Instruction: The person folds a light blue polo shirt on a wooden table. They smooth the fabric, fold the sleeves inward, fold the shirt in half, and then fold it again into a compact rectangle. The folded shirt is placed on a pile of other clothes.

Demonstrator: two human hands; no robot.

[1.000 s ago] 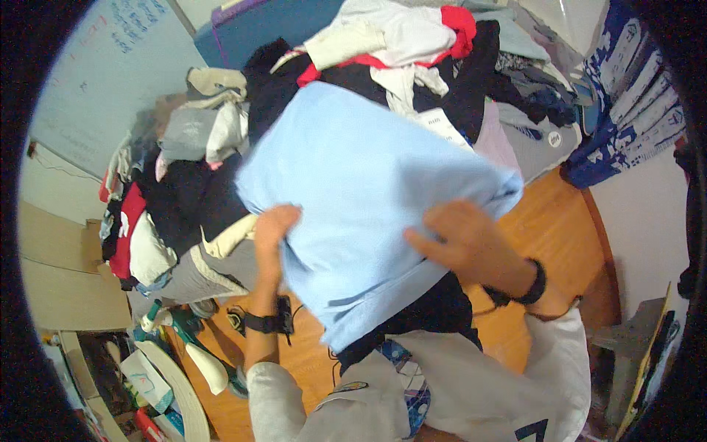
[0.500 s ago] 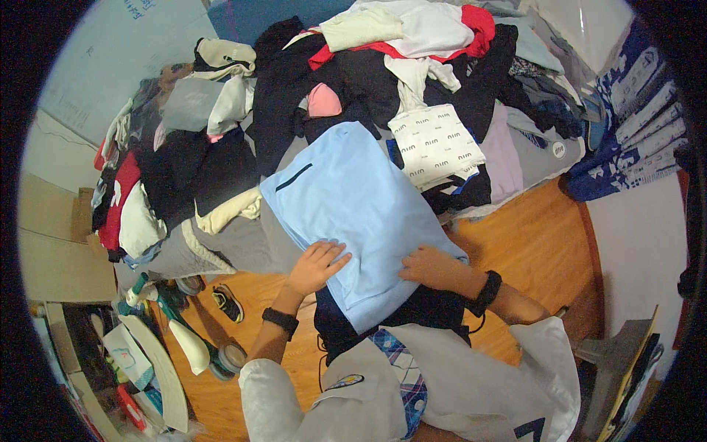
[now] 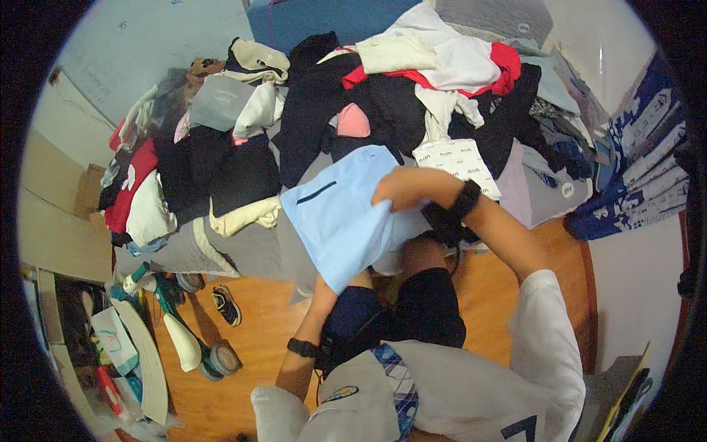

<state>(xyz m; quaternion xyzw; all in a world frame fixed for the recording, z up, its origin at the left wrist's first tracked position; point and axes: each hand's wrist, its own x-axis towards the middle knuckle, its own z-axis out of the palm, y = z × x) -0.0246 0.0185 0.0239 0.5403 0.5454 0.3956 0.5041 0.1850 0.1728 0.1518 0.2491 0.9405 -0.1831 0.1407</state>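
Note:
A light blue garment (image 3: 335, 214) with a short dark zip-like line hangs over my lap, its far part against the edge of the bed. My right hand (image 3: 401, 190) reaches across and grips its upper right part with bent fingers, slightly blurred. Below the near end of the cloth is my left hand (image 3: 322, 296), its fingers hidden under the fabric. Each wrist wears a black band. Just beyond my right hand sits a folded white patterned cloth (image 3: 460, 162).
A bed heaped with clothes spreads ahead, including black garments (image 3: 228, 166), a red and white pile (image 3: 442, 55) and a cream sleeve (image 3: 247, 214). On the wooden floor at left are a shoe (image 3: 226, 306) and a scooter-like wheeled thing (image 3: 180, 339). A blue-white curtain (image 3: 626, 177) hangs right.
My right hand has lifted the garment's right side and carried it inward and away from me. The left hand has slipped under the cloth. My lap is now uncovered, and the view has shifted.

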